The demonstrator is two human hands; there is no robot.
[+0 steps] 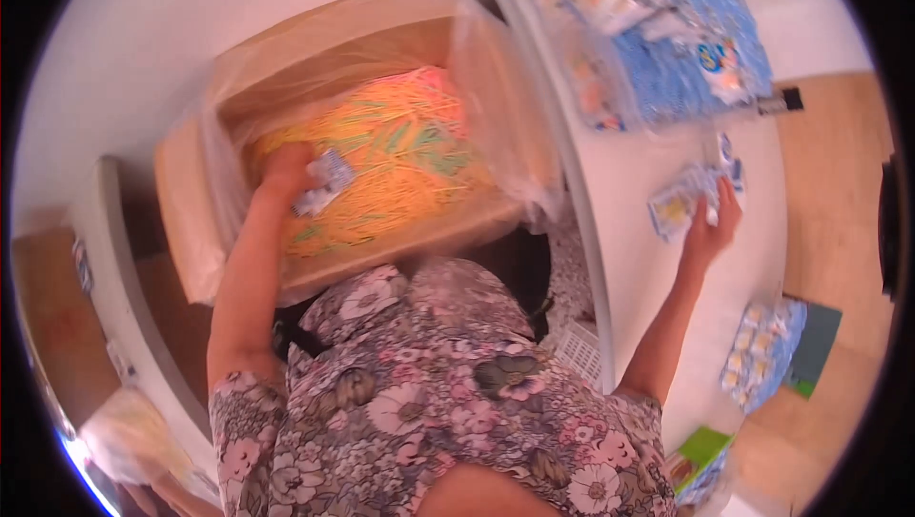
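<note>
Two hands work apart. The left hand [286,172] reaches into a cardboard box [191,222] lined with clear plastic [496,88] and filled with thin orange, yellow and green strands [400,150]; its fingers close on a small blue-and-white packet [324,182] lying on the strands near the box's left wall. The right hand [710,226] rests on the white worktop [648,269], fingers gripping a clear packet [681,198] near the worktop's middle. Bundled blue packs [667,31] occupy the far edge; another bundle [762,350] sits at the near right edge. Judged step: gathering packets. Next move calls for lifting the left packet clear of the loose strands.
</note>
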